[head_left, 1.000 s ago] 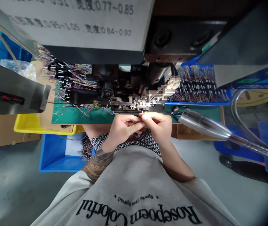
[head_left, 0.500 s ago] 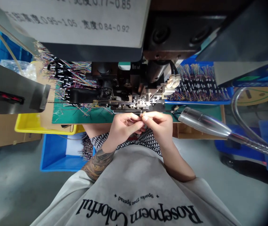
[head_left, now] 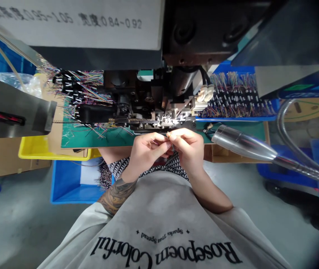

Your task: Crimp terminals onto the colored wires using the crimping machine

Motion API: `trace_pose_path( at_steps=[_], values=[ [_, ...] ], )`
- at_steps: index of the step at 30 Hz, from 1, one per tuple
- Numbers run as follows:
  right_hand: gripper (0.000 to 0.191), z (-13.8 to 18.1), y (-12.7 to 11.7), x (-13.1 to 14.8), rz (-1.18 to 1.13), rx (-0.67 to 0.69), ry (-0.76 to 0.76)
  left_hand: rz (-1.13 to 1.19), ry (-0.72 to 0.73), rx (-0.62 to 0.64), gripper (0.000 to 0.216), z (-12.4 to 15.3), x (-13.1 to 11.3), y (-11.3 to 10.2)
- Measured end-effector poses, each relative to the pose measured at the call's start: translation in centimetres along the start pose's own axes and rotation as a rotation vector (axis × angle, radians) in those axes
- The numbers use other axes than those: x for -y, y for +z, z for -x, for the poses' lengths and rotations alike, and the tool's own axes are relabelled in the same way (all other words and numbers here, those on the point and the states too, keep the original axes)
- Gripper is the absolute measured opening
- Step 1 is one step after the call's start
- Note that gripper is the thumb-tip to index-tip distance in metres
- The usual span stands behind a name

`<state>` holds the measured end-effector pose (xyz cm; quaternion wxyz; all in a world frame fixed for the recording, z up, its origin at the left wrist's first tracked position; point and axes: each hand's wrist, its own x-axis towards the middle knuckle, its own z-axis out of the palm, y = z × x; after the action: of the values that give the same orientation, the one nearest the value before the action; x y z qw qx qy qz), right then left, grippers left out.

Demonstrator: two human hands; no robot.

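Pinched thin wires [head_left: 168, 135] right at the centre of the frame, thumb to fingertip with the right hand [head_left: 187, 146]! Gripped them alongside with the left hand [head_left: 147, 150], curling its fingers in tight. Held it all just below the dark machine [head_left: 145, 93], with bundled wires [head_left: 232, 93] in a blue tray [head_left: 275, 108] at upper right.

The shirt [head_left: 162, 205] is grey with black lettering, the shorts [head_left: 120, 167] a small repeating black-and-white pattern. A dark tattoo [head_left: 118, 196] with ochre patches swirls over the left forearm. The mat [head_left: 103, 141] is green; the machine [head_left: 148, 89] mostly black with silver parts; the label [head_left: 64, 31] white with dark print. Left wires [head_left: 75, 89] and right wires [head_left: 232, 95] are multicoloured, banded black and white. The tray [head_left: 28, 147] is yellow, the bin [head_left: 66, 186] blue, the lamp [head_left: 240, 144] silver
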<state>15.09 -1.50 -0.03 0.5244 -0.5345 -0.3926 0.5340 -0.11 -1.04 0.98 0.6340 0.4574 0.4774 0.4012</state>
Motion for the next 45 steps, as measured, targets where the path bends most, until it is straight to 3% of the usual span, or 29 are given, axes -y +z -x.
trace_pose_path(
  at_steps=[12, 30, 45],
  values=[
    [0.013, 0.04, 0.11, 0.09, -0.016, -0.032, 0.005, -0.014, 0.012, -0.023, 0.020, 0.16, -0.07, 0.25],
    [0.008, 0.28, 0.16, 0.32, 0.022, -0.014, -0.112, 0.062, 0.021, 0.019, 0.018, 0.26, 0.06, 0.10],
    [0.011, 0.34, 0.69, 0.48, -0.002, -0.089, -0.069, 0.042, 0.006, -0.029, 0.021, 0.34, 0.06, 0.65]
  ],
)
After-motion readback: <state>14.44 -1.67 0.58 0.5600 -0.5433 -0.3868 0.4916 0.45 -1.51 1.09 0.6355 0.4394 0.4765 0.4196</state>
